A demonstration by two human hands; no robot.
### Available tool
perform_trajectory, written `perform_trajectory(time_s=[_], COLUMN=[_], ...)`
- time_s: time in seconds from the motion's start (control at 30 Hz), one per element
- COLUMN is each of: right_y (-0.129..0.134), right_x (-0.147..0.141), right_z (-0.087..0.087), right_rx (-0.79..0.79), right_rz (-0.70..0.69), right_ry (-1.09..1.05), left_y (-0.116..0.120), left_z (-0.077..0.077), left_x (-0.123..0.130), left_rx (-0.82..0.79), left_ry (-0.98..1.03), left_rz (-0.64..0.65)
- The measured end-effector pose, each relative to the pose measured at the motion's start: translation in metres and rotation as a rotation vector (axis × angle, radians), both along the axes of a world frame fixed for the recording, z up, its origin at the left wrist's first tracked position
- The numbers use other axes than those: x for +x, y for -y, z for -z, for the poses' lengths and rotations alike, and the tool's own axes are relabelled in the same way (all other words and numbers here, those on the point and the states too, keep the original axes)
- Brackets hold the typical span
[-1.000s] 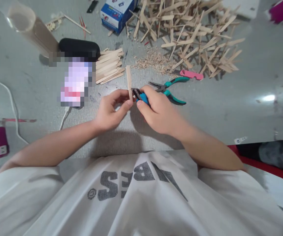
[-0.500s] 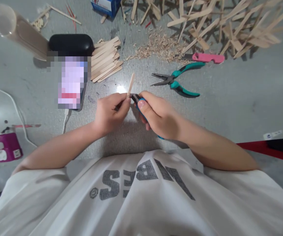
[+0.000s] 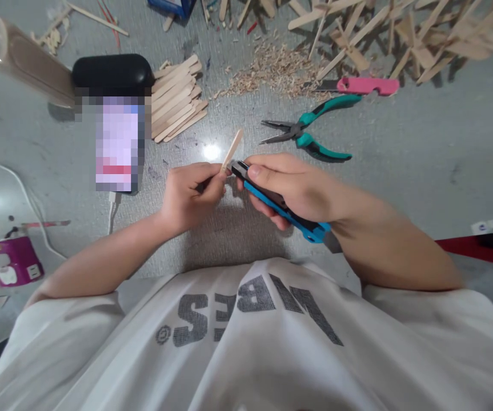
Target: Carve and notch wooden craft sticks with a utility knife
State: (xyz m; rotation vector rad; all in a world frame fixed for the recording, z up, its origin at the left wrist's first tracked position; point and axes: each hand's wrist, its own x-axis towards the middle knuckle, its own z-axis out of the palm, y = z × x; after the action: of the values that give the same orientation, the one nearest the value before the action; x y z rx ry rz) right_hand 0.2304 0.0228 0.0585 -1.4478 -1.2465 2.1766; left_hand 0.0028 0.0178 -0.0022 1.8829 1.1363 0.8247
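Note:
My left hand (image 3: 192, 194) pinches a wooden craft stick (image 3: 233, 149) between thumb and fingers, its rounded end pointing up and to the right. In my right hand (image 3: 291, 185) is a blue and black utility knife (image 3: 289, 214), its front end close to the stick at my left fingertips. How much blade is out, and whether it touches the wood, I cannot make out. Beyond my right hand lie green-handled long-nose pliers (image 3: 300, 131), jaws apart. A pile of flat craft sticks (image 3: 177, 103) rests ahead of my left hand.
Wood shavings (image 3: 267, 74), a pink folding knife (image 3: 368, 86) and a heap of joined sticks (image 3: 417, 40) lie at the back. On the left are a phone (image 3: 117, 142) with a cable, a black case (image 3: 112, 71), a tall cup (image 3: 23, 57) and a purple adapter (image 3: 17, 260).
My right hand has turned, so more of the utility knife's blue handle shows. The stick leans further to the right. The view has shifted slightly.

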Motion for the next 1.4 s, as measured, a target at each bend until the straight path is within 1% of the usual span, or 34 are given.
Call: perform_trajectory(time_s=[0.13, 0.27, 0.33, 0.43, 0.5, 0.6, 0.73, 0.87, 1.03, 1.2, 1.3, 1.4], right_y=[-0.006, -0.008, -0.004, 0.002, 0.005, 0.002, -0.006, -0.011, -0.013, -0.013, -0.012, -0.01], right_x=[0.007, 0.01, 0.008, 0.003, 0.001, 0.0, 0.004, 0.005, 0.001, 0.002, 0.002, 0.002], right_z=[0.011, 0.017, 0.02, 0.023, 0.023, 0.024, 0.033, 0.045, 0.055, 0.055, 0.052, 0.05], right_rx=[-0.03, -0.011, 0.044, 0.203, 0.246, 0.157, 0.041, -0.014, -0.068, -0.013, 0.025, 0.038], right_rz=[-0.044, -0.064, -0.051, -0.028, -0.032, -0.034, -0.032, -0.049, -0.021, -0.025, -0.015, 0.007], right_ry=[-0.059, -0.111, -0.085, -0.024, -0.006, -0.072, -0.268, -0.414, -0.537, -0.543, -0.487, -0.408], left_y=[0.0, -0.002, -0.002, -0.003, -0.003, -0.004, -0.004, -0.005, -0.005, -0.002, -0.002, -0.002], left_z=[0.004, 0.006, 0.005, 0.005, 0.004, 0.003, 0.002, 0.003, 0.002, 0.005, 0.007, 0.007], left_x=[-0.001, -0.001, -0.001, 0.0, 0.0, -0.001, -0.001, -0.001, 0.0, 0.002, 0.003, 0.002], left_rx=[-0.101, -0.177, -0.207, -0.22, -0.214, -0.223, -0.245, -0.269, -0.316, -0.352, -0.372, -0.366], left_ry=[0.126, 0.236, 0.248, 0.226, 0.221, 0.23, 0.277, 0.345, 0.343, 0.391, 0.399, 0.394], left_rz=[-0.013, 0.009, -0.012, -0.034, -0.028, -0.019, -0.029, -0.043, -0.077, -0.137, -0.181, -0.167])
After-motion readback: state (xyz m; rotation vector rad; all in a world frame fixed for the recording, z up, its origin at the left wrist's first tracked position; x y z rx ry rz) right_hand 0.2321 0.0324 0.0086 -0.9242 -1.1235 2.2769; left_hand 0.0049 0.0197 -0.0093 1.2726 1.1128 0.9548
